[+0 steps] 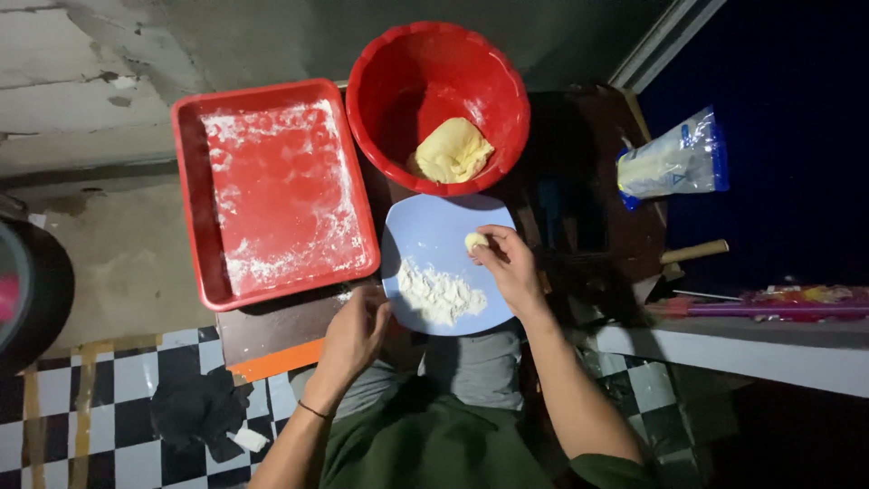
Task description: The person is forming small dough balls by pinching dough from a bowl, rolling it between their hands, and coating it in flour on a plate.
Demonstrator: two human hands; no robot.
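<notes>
My right hand pinches a small ball of pale dough over the light blue plate. A heap of white flour lies on the near part of that plate. My left hand rests at the plate's left edge, fingers curled; whether it holds anything I cannot tell. Beyond the plate stands a red round bowl with a lump of yellow dough inside.
A red rectangular tray dusted with flour lies left of the bowl. A plastic bag of flour sits at the right, a wooden handle below it. A dark cloth lies on the checkered floor.
</notes>
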